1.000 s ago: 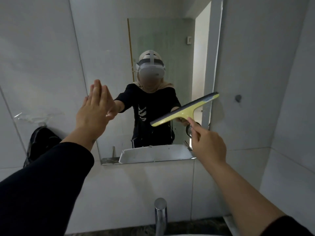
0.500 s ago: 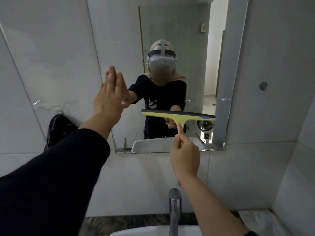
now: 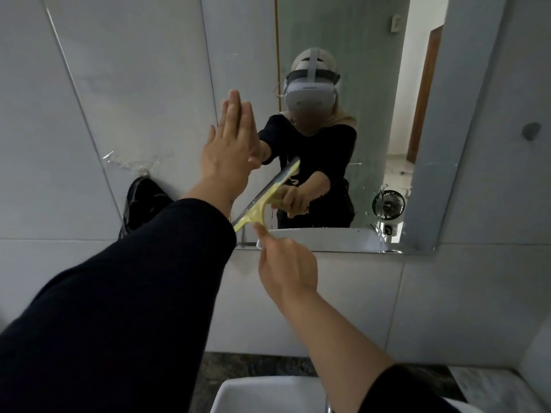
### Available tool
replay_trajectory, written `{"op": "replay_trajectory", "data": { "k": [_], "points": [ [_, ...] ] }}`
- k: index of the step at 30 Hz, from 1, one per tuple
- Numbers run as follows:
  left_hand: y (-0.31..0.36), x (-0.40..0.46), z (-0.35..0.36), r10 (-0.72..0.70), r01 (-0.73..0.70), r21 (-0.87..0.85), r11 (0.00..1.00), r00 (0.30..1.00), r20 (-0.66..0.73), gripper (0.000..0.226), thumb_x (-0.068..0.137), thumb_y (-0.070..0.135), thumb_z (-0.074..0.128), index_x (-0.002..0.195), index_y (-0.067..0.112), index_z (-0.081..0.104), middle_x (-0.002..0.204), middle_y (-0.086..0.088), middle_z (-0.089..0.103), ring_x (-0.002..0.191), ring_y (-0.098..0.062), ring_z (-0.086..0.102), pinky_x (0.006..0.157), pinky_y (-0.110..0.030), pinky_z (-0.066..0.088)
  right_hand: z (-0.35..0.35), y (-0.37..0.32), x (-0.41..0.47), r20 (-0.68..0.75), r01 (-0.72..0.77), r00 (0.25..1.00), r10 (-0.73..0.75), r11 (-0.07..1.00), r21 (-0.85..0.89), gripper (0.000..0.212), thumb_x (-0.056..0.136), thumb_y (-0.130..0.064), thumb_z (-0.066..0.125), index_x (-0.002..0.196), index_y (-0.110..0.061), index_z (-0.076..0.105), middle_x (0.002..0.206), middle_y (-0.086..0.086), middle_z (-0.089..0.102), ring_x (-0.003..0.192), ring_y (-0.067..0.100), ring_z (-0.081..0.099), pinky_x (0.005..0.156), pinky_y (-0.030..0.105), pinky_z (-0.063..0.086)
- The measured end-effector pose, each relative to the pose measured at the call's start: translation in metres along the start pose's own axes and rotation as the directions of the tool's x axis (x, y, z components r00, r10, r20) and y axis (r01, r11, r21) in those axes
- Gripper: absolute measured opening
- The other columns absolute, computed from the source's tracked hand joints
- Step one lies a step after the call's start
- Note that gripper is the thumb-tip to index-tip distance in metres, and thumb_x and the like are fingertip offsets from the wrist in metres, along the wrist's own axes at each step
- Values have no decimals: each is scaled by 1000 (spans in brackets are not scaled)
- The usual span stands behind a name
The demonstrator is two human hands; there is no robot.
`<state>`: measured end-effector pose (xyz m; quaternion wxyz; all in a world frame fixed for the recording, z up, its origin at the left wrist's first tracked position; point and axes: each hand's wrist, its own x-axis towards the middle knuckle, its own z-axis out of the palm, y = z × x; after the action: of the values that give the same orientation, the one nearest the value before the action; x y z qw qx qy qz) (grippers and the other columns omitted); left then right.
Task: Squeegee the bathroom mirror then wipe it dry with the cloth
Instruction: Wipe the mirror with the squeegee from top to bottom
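The right hand point(image 3: 286, 263) gripped the squeegee point(image 3: 265, 198), its blade slanting up-right across the mirror's point(image 3: 372, 129) lower left, beside the open, flat left hand point(image 3: 232, 144).

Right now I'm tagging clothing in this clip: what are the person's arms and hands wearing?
Both hands are bare: left hand, right hand, no gloves, rings or watch visible. The left sleeve is black and reaches the wrist; the right sleeve, also black, leaves the forearm bare.

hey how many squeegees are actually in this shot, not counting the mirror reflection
1: the yellow squeegee held by the right hand, tilted against the lower left of the mirror. No others visible.
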<state>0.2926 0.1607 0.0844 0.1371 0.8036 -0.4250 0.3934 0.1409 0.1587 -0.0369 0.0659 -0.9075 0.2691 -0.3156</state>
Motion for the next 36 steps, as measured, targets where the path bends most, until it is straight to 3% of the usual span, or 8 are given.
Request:
{"op": "replay_trajectory", "data": {
  "k": [6, 11, 18, 27, 32, 36],
  "points": [
    [1, -2, -6, -19, 19, 3, 1000, 999, 43, 109, 83, 21, 71, 150, 15, -13, 159, -5, -23, 148, -21, -14, 119, -42, 11, -20, 23, 5, 140, 121, 987, -85, 955, -271, 66, 94, -4, 36, 147, -40, 19, 62, 2, 35, 53, 18, 36, 43, 29, 25],
    [0, -1, -3, -25, 25, 19, 1000, 999, 23, 113, 80, 24, 75, 150, 16, -13, 160, -6, -19, 148, -22, -11, 118, -44, 13, -39, 53, 9, 144, 97, 988, -50, 933, -346, 75, 91, -2, 39, 144, -49, 16, 70, 2, 41, 61, 20, 44, 52, 33, 37],
    [3, -1, -7, -26, 25, 26, 999, 999, 34, 109, 82, 28, 71, 150, 14, -13, 160, -8, -17, 149, -24, -10, 119, -45, 9, -61, 88, -2, 88, 40, 996, -3, 907, -420, 70, 91, -8, 38, 144, -49, 18, 62, -1, 32, 51, 17, 35, 45, 28, 25],
    [54, -57, 5, 103, -101, -99, 990, 994, 20, 78, 95, 29, 51, 153, 19, 1, 161, -9, -12, 149, -26, -9, 118, -49, 3, -81, 125, -16, 4, -67, 997, 76, 895, -440, 64, 95, -13, 38, 142, -52, 20, 58, 0, 39, 47, 17, 37, 42, 26, 25],
    [84, -75, 25, 158, -149, -164, 975, 986, 45, 91, 87, 27, 65, 153, 20, 3, 161, -11, -11, 148, -29, -9, 120, -50, 8, -90, 150, -30, -49, -173, 985, 166, 911, -375, 64, 94, -12, 37, 140, -54, 24, 60, 1, 48, 45, 18, 35, 41, 24, 24],
    [101, -75, 38, 115, -103, -179, 978, 991, 61, 92, 87, 27, 65, 153, 21, 1, 161, -12, -11, 147, -33, -12, 120, -50, 13, -86, 162, -45, -93, -282, 959, 267, 931, -230, 53, 98, -21, 35, 138, -54, 30, 66, -5, 49, 50, 17, 35, 42, 25, 22]
  ]
}}
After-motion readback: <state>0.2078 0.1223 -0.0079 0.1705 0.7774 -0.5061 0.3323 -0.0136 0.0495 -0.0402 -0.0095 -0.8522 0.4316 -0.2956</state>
